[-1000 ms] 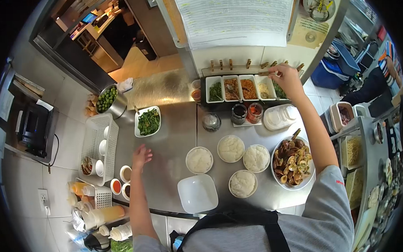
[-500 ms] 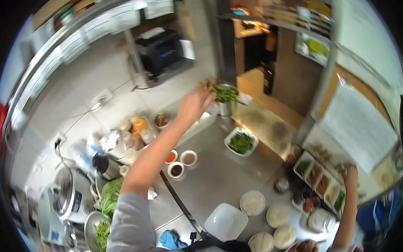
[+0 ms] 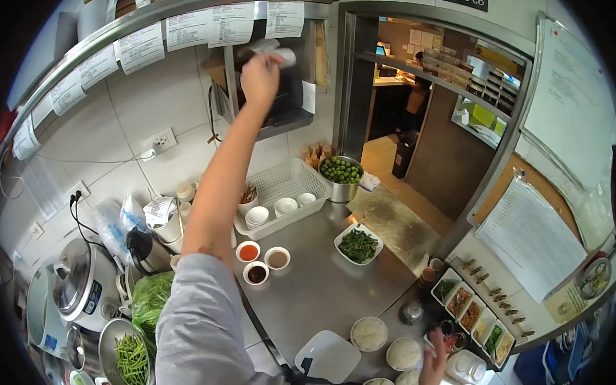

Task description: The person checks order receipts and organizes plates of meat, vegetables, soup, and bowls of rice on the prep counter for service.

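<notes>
left hand (image 3: 260,80) raised at the black printer (image 3: 292,88), fingertips close together against a curl of white paper (image 3: 285,57); cannot tell if they pinch it. paper sits high at the printer's front. best handled with a light, flat pinch, sleeve (image 3: 207,318) clear of the sauce bowls (image 3: 278,259). right hand (image 3: 432,362) fingers apart, nothing seen in it, near the white container (image 3: 466,367)

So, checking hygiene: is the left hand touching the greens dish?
Apart: in the head view, the left hand is up by white paper, well clear of the greens dish.
</notes>
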`<state>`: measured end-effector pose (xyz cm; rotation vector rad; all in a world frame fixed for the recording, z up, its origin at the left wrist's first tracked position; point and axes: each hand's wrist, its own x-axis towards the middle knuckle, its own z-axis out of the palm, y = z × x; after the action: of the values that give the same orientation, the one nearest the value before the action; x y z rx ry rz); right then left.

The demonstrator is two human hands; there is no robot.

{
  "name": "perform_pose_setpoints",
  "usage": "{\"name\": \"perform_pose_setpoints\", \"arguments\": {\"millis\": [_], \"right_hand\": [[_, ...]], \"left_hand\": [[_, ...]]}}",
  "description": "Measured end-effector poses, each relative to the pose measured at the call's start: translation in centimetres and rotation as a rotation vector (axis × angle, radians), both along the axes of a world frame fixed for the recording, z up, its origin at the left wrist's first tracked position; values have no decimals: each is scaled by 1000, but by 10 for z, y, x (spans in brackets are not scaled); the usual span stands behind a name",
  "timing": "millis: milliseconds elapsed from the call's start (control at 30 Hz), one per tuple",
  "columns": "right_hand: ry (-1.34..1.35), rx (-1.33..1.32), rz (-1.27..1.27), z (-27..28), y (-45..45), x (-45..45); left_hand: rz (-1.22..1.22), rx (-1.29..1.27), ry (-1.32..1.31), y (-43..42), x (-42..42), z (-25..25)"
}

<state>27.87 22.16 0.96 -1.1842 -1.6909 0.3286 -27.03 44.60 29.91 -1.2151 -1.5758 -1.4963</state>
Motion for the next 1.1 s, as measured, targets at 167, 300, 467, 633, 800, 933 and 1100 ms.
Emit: {"name": "perform_pose_setpoints", "arguments": {"millis": [167, 300, 467, 633, 800, 933, 1100], "right_hand": [[748, -632, 585, 42, 0, -119], [957, -896, 936, 31, 0, -196], [1087, -920, 812, 14, -5, -243], [1419, -1073, 988, 58, -26, -290], [747, -1019, 1856, 103, -17, -379], [385, -684, 1574, 218, -81, -473], [352, -248, 1551, 332, -134, -620]], "left_hand": [[-761, -562, -80, -146, 107, -116], [-936, -1107, 398, -268, 158, -180], [-875, -1103, 379, -356, 122, -170], [-369, -900, 365, -430, 46, -57], [102, -408, -15, -510, -76, 38], [281, -150, 79, -567, -118, 69], [375, -320, 43, -614, -109, 64]]}}
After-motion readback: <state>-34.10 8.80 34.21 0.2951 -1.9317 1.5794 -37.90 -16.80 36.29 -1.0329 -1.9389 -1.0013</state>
